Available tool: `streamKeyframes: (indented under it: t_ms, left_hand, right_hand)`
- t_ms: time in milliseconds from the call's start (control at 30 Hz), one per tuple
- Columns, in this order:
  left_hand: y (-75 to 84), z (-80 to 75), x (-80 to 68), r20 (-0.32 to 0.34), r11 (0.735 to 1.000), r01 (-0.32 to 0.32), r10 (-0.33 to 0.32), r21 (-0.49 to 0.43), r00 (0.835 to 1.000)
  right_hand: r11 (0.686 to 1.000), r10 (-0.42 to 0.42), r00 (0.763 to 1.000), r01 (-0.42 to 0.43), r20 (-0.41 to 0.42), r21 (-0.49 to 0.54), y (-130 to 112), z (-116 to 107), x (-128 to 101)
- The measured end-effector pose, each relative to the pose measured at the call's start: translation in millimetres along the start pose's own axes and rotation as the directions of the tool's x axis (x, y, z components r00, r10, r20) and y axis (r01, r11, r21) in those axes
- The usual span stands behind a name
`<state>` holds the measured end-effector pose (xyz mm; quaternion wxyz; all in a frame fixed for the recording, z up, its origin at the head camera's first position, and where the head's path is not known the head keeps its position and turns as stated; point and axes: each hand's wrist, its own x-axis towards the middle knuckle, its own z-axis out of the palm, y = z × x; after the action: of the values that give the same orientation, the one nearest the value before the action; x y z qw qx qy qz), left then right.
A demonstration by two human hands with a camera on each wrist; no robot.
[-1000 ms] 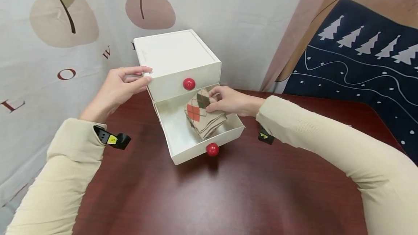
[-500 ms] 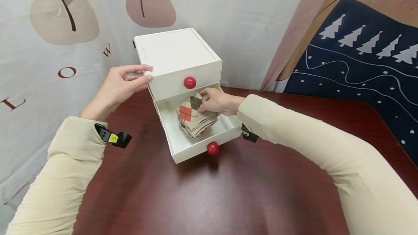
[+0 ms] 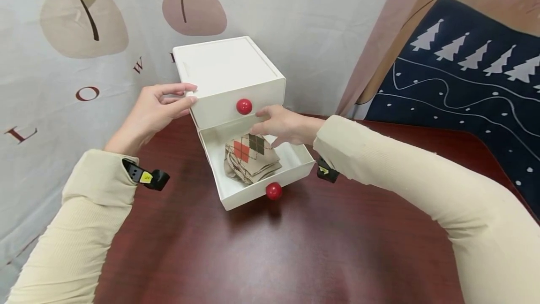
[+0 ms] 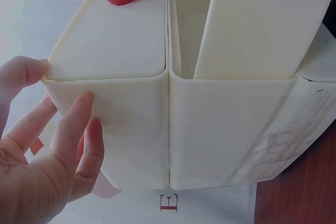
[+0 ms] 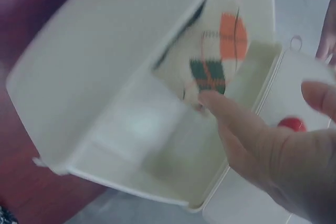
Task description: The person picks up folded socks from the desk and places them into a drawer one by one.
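Note:
A folded pair of argyle socks [image 3: 252,156], beige with orange and dark green diamonds, lies in the pulled-out lower drawer [image 3: 249,196] of a white drawer unit [image 3: 228,67]. Just over the socks' back edge is my right hand [image 3: 287,125], fingers spread and holding nothing. In the right wrist view its fingertip overlaps the socks' green diamond [image 5: 207,74]. My left hand [image 3: 158,104] holds the unit's upper left front corner between thumb and fingers. From the left wrist, two fingers [image 4: 79,114] show against the side wall.
Red round knobs mark the shut upper drawer [image 3: 244,106] and the lower one [image 3: 273,191]. The unit stands on a dark red-brown table [image 3: 270,252], before a white printed curtain [image 3: 303,27]. A navy cloth with white trees [image 3: 464,79] hangs at right.
My right hand moved left with the socks, let go of them and lifted slightly back. The socks now lie flatter in the drawer. My left hand stayed at the corner.

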<state>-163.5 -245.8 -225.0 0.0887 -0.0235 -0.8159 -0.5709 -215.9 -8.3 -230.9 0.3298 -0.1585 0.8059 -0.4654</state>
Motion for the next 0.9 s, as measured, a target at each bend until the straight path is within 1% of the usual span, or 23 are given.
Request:
streamKeyframes:
  t_ms: [133,233,300,367,433,500,600,667,700,733,800,900]
  left_hand:
    - [-0.5,-0.5,-0.6,-0.010,1.000,0.005,-0.005,0.002,1.000]
    - [-0.8,0.2,-0.8,-0.008,1.000,0.009,-0.009,0.002,1.000]
    - [-0.6,0.7,-0.9,-0.006,1.000,0.008,-0.008,-0.004,1.000]
    - [-0.3,0.5,-1.1,-0.005,1.000,0.002,-0.002,-0.011,1.000]
    - [0.2,-0.1,-1.2,-0.007,1.000,-0.006,0.005,-0.020,1.000]
    - [0.9,-0.7,-1.3,-0.009,1.000,-0.009,0.009,-0.029,1.000]
    - [1.5,-1.6,-1.3,-0.009,0.999,-0.011,0.010,-0.030,1.000]
    - [1.7,-1.5,-1.1,-0.008,1.000,-0.010,0.009,-0.024,1.000]
    - [1.5,-1.2,-0.8,-0.007,1.000,-0.008,0.008,-0.019,1.000]
    - [1.2,-1.0,-0.7,-0.007,1.000,-0.005,0.005,-0.015,1.000]
    - [0.4,-0.1,-0.4,-0.009,1.000,-0.001,0.001,-0.006,1.000]
    - [-1.1,1.2,-0.3,-0.014,1.000,0.005,-0.005,0.001,1.000]
  right_hand:
    - [0.995,-0.094,0.995,0.095,-0.036,0.037,4.1,7.2,-16.6]
    - [0.984,-0.174,0.982,0.175,-0.071,0.013,12.6,11.2,-34.6]
    - [0.971,-0.235,0.969,0.237,-0.074,0.017,21.3,12.6,-47.6]
    - [0.955,-0.288,0.955,0.292,-0.076,0.043,31.7,13.5,-60.3]
    - [0.937,-0.339,0.937,0.344,-0.085,0.063,45.6,14.5,-70.7]
    - [0.921,-0.380,0.919,0.387,-0.107,0.054,63.0,16.8,-77.9]
    - [0.891,-0.445,0.883,0.453,-0.150,0.026,92.1,23.8,-81.1]
    - [0.875,-0.470,0.866,0.483,-0.173,0.041,110.6,30.6,-78.9]
    - [0.866,-0.479,0.859,0.496,-0.181,0.066,118.6,34.5,-77.1]
    - [0.857,-0.484,0.854,0.506,-0.188,0.093,125.5,38.4,-75.2]
    - [0.844,-0.475,0.857,0.508,-0.200,0.171,136.0,46.6,-71.8]
    - [0.826,-0.458,0.855,0.511,-0.245,0.240,142.8,58.2,-67.7]
